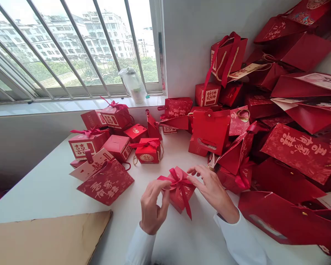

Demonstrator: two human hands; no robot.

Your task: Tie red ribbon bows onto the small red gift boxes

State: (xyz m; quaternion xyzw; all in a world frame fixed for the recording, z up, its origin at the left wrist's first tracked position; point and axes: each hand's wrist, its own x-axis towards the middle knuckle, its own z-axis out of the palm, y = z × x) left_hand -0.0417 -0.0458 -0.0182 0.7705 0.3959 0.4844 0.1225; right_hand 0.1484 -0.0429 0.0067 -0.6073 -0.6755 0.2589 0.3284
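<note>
A small red gift box (179, 195) with a petal-like folded top stands on the white table in front of me. A red ribbon bow (178, 181) is tied over its top, one long tail hanging down the near side. At the bow's left loop is my left hand (153, 206), its fingers bent and the thumb held apart from them. My right hand (213, 189) reaches in from the other side with fingers spread, the index tip at the right loop. Neither hand is closed round the box.
Several red gift boxes (118, 147) and bags (106, 183) stand at the back left. A large heap of red bags (295, 152) fills the right side. Brown cardboard (44, 239) lies front left. A plastic-wrapped cup (135, 88) sits on the sill by the barred window.
</note>
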